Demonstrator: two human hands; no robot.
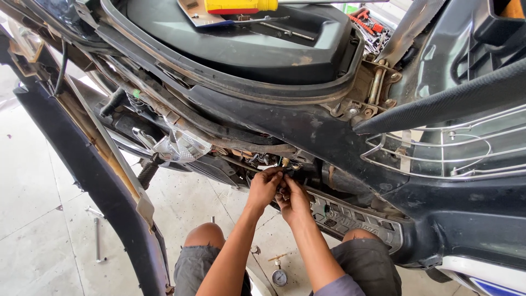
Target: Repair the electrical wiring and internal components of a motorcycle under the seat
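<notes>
Black plastic and grimy metal: a scooter [307, 131] with panels off, seen from above. Left hand [264, 186] and right hand [293, 200] meet at a small fitting [286, 174] deep in the gap under the frame, just above the ribbed footboard [350, 216]. Left fingers are curled and pinched on the fitting; right hand is bunched close beneath it, but whether it grips anything I cannot tell.

Risks, as judged: the part is small and half hidden, so a slip could drop it into the engine bay; loose wires [257, 160] sit right beside the fingers and may snag. A bolt [97, 238] and a round gauge [279, 277] lie on the tiled floor [33, 181] near the knees, easy to kick.

Packages and labels: a yellow bottle with a red band [238, 5] lies in the open seat tub [241, 44], at top of view; raised lettering on the footboard
</notes>
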